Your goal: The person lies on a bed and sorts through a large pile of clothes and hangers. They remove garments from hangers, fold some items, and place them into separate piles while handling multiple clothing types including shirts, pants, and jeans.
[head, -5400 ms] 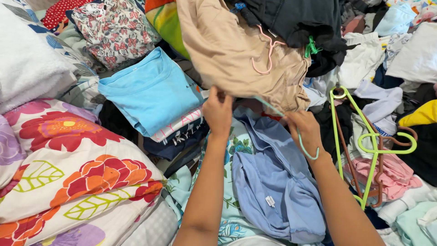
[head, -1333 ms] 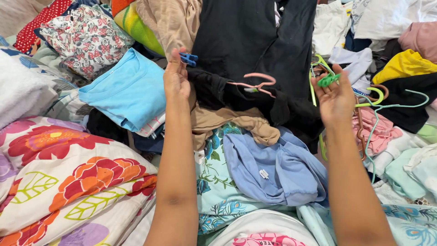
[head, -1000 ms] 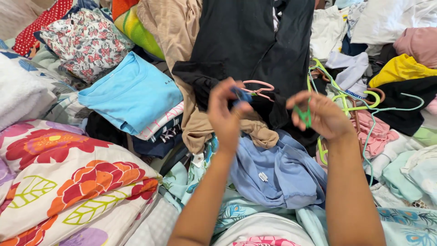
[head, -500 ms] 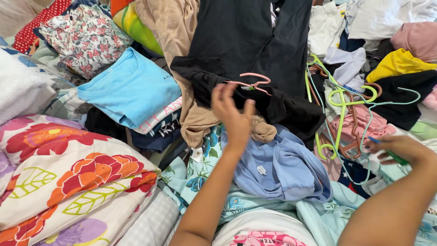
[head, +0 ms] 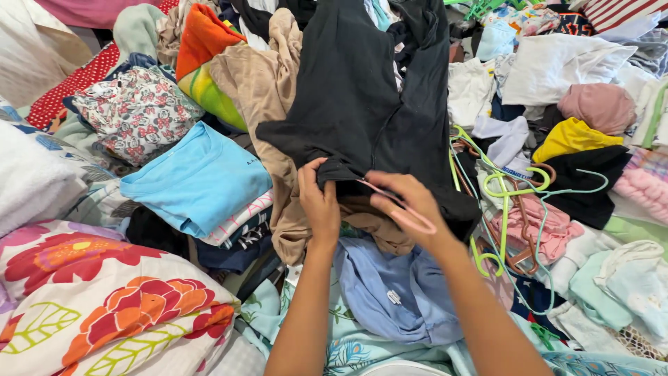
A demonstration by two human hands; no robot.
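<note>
A soft, matte black garment [head: 369,104] drapes down the middle of a heap of crumpled clothes, its lower edge bunched. The left hand [head: 319,202] is closed, pinching that bunched hem. The right hand [head: 407,209] grips a thin, curved pink plastic hanger [head: 410,217] poking out of the same hem. Beside them lie a folded smooth sky-blue shirt [head: 198,177], a limp tan garment [head: 268,90] and a tangle of green wiry hangers [head: 504,188]
</note>
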